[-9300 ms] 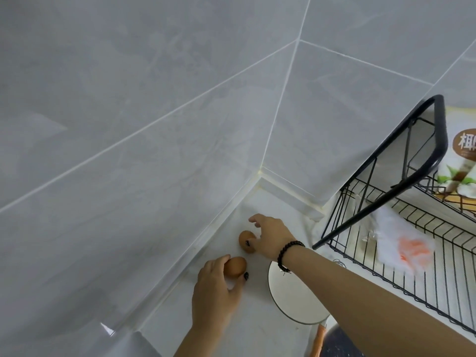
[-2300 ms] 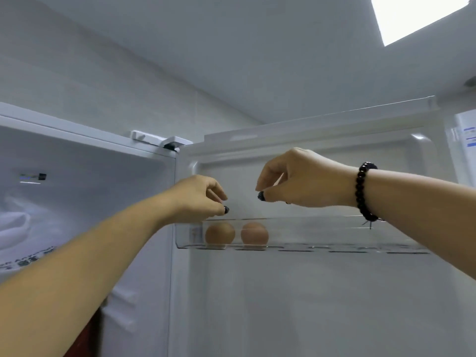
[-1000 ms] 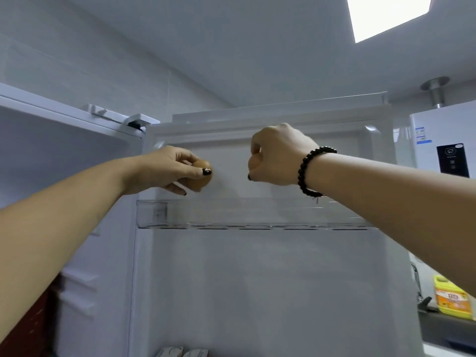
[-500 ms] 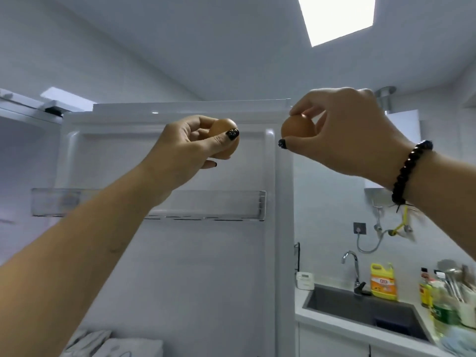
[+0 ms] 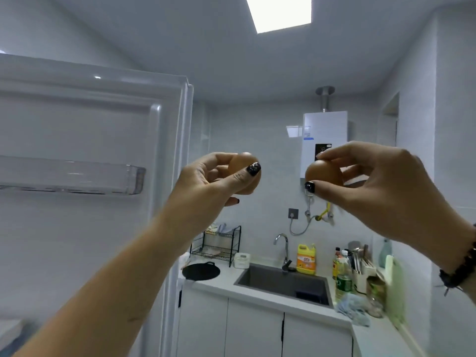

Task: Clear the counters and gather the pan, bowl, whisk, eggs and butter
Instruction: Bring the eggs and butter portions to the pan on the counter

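Observation:
I hold two brown eggs up at chest height in front of me. My left hand (image 5: 206, 184) grips one egg (image 5: 244, 163) between thumb and fingers. My right hand (image 5: 381, 186) pinches the other egg (image 5: 324, 173), a black bead bracelet on its wrist. Both eggs are away from the open fridge door (image 5: 85, 124), whose clear door shelf (image 5: 69, 175) holds nothing that I can see. A black round pan (image 5: 201, 271) lies on the white counter (image 5: 219, 282) far below, left of the sink.
A dark sink (image 5: 283, 282) with a tap (image 5: 282, 243) sits in the counter. A black wire rack (image 5: 219, 243) stands at the back left. A yellow detergent bottle (image 5: 306, 258), other bottles, a utensil holder and a blue cloth (image 5: 353, 307) crowd the right side.
Both hands lifted the eggs out of the fridge door shelf and carried them rightward. My view has swung right from the fridge toward the sink counter.

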Tool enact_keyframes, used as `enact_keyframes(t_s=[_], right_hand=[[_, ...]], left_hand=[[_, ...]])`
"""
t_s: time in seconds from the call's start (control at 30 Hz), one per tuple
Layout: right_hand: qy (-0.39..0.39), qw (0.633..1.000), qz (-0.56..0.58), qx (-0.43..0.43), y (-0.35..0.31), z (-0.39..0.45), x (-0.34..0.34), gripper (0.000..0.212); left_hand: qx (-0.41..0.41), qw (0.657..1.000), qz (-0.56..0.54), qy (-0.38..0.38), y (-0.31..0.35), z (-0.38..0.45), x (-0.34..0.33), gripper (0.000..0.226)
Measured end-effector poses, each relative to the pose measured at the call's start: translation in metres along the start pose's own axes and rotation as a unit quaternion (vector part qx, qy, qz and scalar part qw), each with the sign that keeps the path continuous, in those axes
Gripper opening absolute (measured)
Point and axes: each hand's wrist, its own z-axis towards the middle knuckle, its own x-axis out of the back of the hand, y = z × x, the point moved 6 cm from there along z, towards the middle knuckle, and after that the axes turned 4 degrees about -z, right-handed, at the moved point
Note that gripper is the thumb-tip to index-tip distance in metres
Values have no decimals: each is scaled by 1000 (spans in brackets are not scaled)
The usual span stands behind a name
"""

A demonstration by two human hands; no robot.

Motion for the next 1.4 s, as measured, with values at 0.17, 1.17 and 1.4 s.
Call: enact_keyframes(t_s=[0.17,1.17,1.4], right_hand=[[6,996,60,-62,49,-43,13,46],[-31,898,206,-388,326,-130,-157,38],[-35,864,268,-425,374,-133,-239,45]], left_hand=[[70,995,-66,-23,-51,-18,-58,48],[348,901,-255,35,-383,-5,-186,44],[371,903,-211,52,-446,15,-176,49]])
